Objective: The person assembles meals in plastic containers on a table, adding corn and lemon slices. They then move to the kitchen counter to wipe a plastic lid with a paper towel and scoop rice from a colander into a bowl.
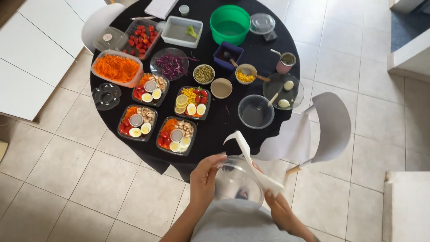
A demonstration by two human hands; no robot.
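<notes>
My left hand grips the left rim of a clear plastic bowl held in front of my body, below the table's near edge. My right hand is at the bowl's right side and holds a white paper towel that drapes over the bowl and sticks up above it. The fingertips of the right hand are hidden behind the towel and bowl.
A round black table carries several filled black salad trays, a tub of grated carrot, cherry tomatoes, a green bowl, small bowls and an empty glass bowl. A white chair stands at the right.
</notes>
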